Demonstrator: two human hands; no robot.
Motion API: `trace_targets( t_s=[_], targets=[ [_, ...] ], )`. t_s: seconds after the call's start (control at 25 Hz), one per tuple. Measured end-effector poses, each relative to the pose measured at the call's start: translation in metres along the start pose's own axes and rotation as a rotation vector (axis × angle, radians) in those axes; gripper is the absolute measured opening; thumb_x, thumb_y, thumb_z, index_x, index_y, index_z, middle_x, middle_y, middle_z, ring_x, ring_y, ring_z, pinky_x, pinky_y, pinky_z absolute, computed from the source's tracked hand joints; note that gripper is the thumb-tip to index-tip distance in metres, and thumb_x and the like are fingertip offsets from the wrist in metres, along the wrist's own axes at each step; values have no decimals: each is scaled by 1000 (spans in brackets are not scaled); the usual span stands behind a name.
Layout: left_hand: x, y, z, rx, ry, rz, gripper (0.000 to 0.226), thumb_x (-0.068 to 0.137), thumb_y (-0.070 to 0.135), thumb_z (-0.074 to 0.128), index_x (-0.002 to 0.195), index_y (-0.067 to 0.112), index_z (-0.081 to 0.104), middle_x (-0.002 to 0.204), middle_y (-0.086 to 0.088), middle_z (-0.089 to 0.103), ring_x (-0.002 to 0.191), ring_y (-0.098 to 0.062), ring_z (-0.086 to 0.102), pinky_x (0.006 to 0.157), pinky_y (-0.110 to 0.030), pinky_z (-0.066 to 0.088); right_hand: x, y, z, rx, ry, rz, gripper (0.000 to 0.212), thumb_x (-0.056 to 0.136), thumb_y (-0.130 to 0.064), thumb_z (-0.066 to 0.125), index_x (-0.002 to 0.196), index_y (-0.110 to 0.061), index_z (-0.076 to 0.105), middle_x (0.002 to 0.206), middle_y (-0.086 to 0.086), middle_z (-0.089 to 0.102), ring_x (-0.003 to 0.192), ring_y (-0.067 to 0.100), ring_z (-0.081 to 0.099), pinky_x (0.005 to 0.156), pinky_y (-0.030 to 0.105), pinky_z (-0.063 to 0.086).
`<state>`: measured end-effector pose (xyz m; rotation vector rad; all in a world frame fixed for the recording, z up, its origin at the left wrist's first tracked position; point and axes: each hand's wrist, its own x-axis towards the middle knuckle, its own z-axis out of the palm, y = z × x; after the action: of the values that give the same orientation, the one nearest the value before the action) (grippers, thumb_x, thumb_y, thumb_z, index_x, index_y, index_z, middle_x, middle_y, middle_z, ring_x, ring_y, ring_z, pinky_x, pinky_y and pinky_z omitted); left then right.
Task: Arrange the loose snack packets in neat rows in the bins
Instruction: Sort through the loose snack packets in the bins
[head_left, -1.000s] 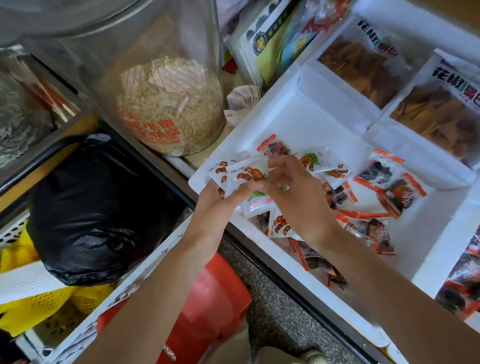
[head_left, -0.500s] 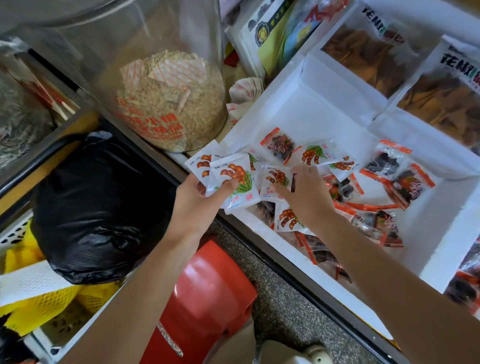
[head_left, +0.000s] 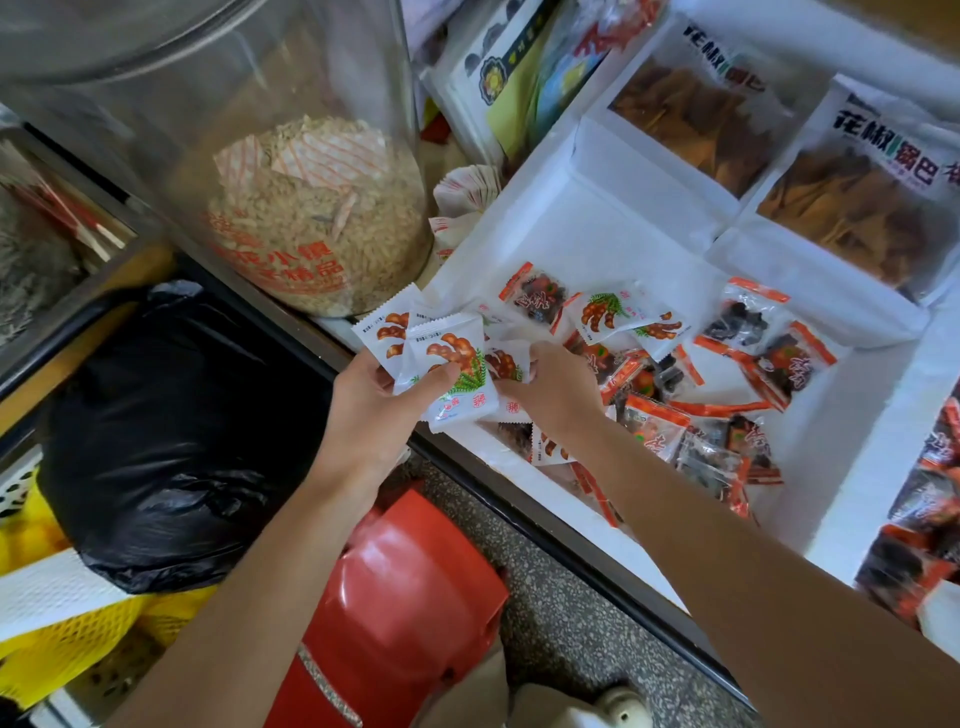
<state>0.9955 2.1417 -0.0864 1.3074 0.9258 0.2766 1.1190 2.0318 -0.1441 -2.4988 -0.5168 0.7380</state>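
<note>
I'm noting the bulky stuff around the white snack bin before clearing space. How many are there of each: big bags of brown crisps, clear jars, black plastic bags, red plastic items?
Big bags of brown crisps: 2
Clear jar: 1
Black plastic bag: 1
Red plastic item: 1
Total: 5

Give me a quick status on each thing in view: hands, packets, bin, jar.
Left hand: shut on a stack of white packets.
Right hand: low in the bin, closing on another white packet.
Bin: open, far part bare.
Red-edged packets: loose, jumbled, not in rows.
Jar: upright, partly filled.
</note>
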Motion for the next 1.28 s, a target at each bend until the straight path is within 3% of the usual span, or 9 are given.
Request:
trace_targets(
  t_s=[0.12, 0.2, 0.32, 0.44, 0.68, 0.92, 1.04, 1.12, 1.28],
  targets=[
    [5, 4, -4, 23, -1, 6, 27, 81, 6, 74, 105, 16, 68, 99, 5, 74, 92, -6, 70, 74, -16, 52, -19, 0, -34, 355, 131, -87, 11, 88, -26, 64, 90, -15, 64, 73, -14, 60, 64, -8, 56, 54, 6, 39],
    [7, 9, -2, 29, -3, 12, 28, 82, 7, 74, 108, 14, 68, 99, 6, 74, 94, -6, 70, 75, -15, 52, -28, 6, -62, 356, 120, -164, 16, 88, -24, 64, 74, -17, 59, 60, -19, 57, 56, -10, 55, 50, 4, 37],
    [8, 14, 2, 17, -11, 26, 23, 83, 8, 73, 103, 18, 68, 98, 7, 75, 92, -6, 70, 72, -13, 53, -32, 31, -70, -84, -171, -231, 20, 86, -33, 64, 93, -13, 66, 92, -8, 65, 84, 5, 60, 69, 5, 39],
    [5, 10, 7, 32, -17, 25, 23, 83, 8, 73, 103, 17, 68, 99, 6, 75, 94, -8, 71, 78, -18, 54, -33, 48, -57, -390, -199, -271, 29, 86, -35, 64, 112, -22, 60, 120, -5, 55, 116, 15, 49, 98, 28, 35],
    [-12, 0, 25, 87, -33, 18, 25, 84, 9, 73, 107, 16, 67, 97, 9, 73, 86, 2, 70, 67, -7, 51, -56, 55, -50, -152, -193, -269, 38, 85, -25, 67, 118, -16, 52, 108, 3, 64, 94, 17, 60, 79, 27, 48],
    [-51, -1, 79, 153, -81, -28, 10, 87, 20, 70, 89, 25, 62, 90, 3, 72, 75, -9, 70, 54, -19, 50, -99, 86, -90, 193, 270, -199, 30, 85, -30, 68, 110, -15, 63, 100, -7, 64, 87, 8, 57, 67, 7, 38],
    [-89, 0, 132, 185, -149, -43, 8, 86, 24, 70, 92, 26, 65, 93, 2, 75, 82, -14, 71, 72, -30, 55, -143, 123, -135, 361, 443, -112, 26, 87, -31, 64, 107, -15, 59, 98, -3, 67, 84, 13, 61, 68, 18, 46],
    [-121, 1, 173, 227, -257, -45, 7, 87, 26, 69, 93, 26, 65, 91, 1, 75, 74, -13, 70, 62, -32, 54, -181, 153, -164, 484, 487, -83, 18, 90, -30, 59, 104, -18, 56, 87, -3, 67, 74, 12, 61, 61, 20, 48],
    [-200, -8, 270, 311, -505, 49, 2, 90, 25, 66, 91, 26, 67, 75, 12, 72, 56, 3, 63, 45, -17, 45, -261, 234, -207, 606, 548, 5, 18, 93, -34, 53, 106, -23, 52, 81, 5, 67, 73, 22, 65, 67, 45, 53]
  ],
)
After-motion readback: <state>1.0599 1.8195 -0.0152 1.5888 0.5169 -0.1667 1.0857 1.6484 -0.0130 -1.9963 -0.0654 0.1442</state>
